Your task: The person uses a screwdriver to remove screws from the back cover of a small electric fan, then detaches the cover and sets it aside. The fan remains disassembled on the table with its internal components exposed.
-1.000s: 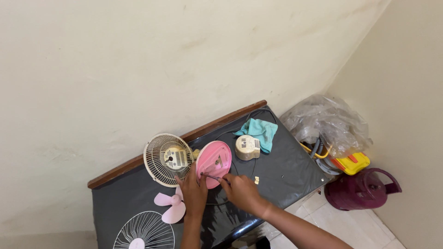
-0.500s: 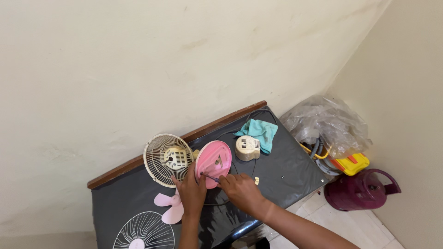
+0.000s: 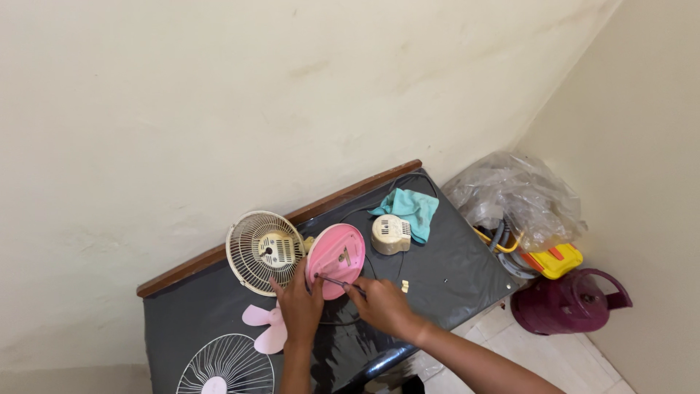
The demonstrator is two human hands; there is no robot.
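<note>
The left hand [image 3: 299, 306] was clamped on the near left edge of the round pink fan base [image 3: 336, 252], which stood tilted on its edge on the dark surface [image 3: 452, 270], near its middle. The right hand [image 3: 383, 306] was closed around a thin screwdriver [image 3: 337, 282], whose shaft ran leftward so that its tip met the lower face of the pink base. Just to the left of the base, and touching it, stood the cream rear fan guard [image 3: 264, 250] with the motor at its centre, also tilted up. On the near left of the surface lay the pink fan blade [image 3: 264, 326], partly under the left wrist, and nearer still the white front guard [image 3: 226, 367] lay flat at the edge of the view. To the right of the base sat a small cream motor cover [image 3: 391, 233], resting against a crumpled teal cloth [image 3: 408, 208] at the far side. A black cord [image 3: 397, 182] looped along the far edge by the wall. On the floor to the right of the surface were a clear plastic bag [image 3: 521, 197], a yellow container [image 3: 558, 260] and a dark purple jug [image 3: 565, 303].
</note>
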